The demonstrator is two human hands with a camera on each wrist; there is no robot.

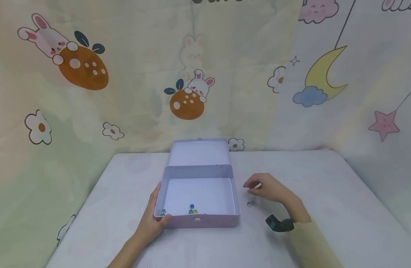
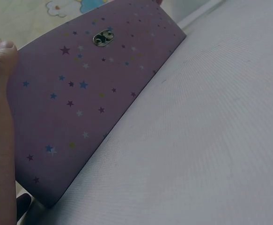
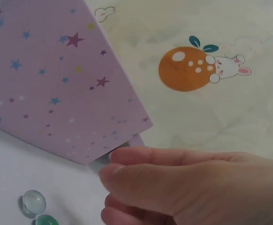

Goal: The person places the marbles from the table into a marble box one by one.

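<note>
Two glass marbles (image 1: 250, 203) lie on the white surface (image 1: 326, 208) just right of an open lilac tin (image 1: 198, 219), close under the right hand (image 1: 270, 189). That hand hovers beside the tin's right wall — its fingers (image 3: 173, 157) are curled together, the tips drawn toward the thumb, and whether they pinch anything I cannot tell. A few more marbles (image 1: 192, 210) sit inside the tin against its front wall, one in the front left corner. The left hand (image 1: 152, 219) grips the tin's front left corner, thumb (image 2: 0, 61) pressed on the star-printed front near the small metal clasp (image 2: 102, 38). The lid (image 1: 199, 152) stands open at the back — toward a cartoon-print cloth backdrop (image 1: 91, 74).
</note>
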